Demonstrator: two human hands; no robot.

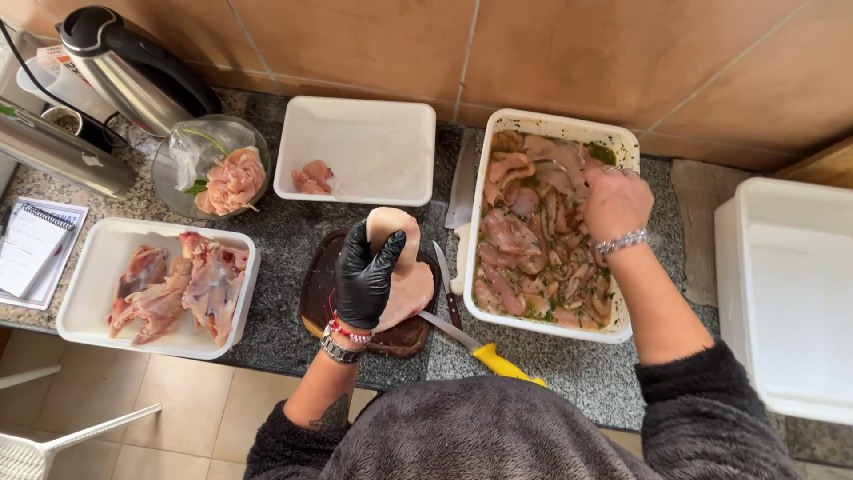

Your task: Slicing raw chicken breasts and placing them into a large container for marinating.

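Note:
My left hand (366, 277), in a black glove, grips a raw chicken breast (400, 267) and holds it upright on a dark wooden cutting board (320, 298). My bare right hand (615, 201) reaches into a white tub (551, 331) full of sliced chicken in green herb marinade (533, 236), fingers down among the strips. Whether it grips a strip is hidden. A yellow-handled knife (484, 354) lies on the counter between the board and the tub. A smaller dark-handled knife (446, 283) lies beside the board.
A white tray (369, 151) with small chicken scraps sits behind the board. Left: a glass bowl (209, 164) of chicken trimmings and a white tub (89, 320) of carcass pieces. A kettle (133, 67), a notebook (31, 249) and a large white container (791, 293) line the counter's ends.

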